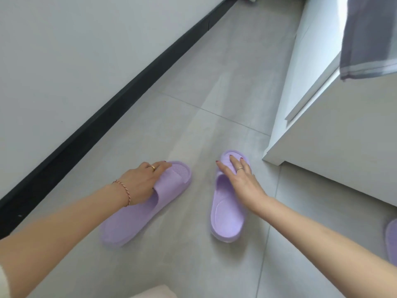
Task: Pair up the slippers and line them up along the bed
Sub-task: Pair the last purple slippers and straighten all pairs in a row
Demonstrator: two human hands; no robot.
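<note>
Two lilac slide slippers lie on the grey tile floor. The left slipper point(137, 220) is angled with its toe pointing up and right; my left hand point(141, 181) grips its strap, thumb tucked under the band. The right slipper point(227, 218) lies nearly straight, toe pointing away from me, close to the corner of the white bed frame point(322, 147). My right hand point(240, 179) rests flat on its strap with fingers spread over the toe end; whether it grips is unclear. Part of a third lilac slipper point(392, 239) shows at the right edge.
A white wall with a black skirting board point(107, 117) runs diagonally along the left. A grey cloth point(369, 37) hangs over the bed at the upper right. A pale fabric edge point(150, 293) shows at the bottom.
</note>
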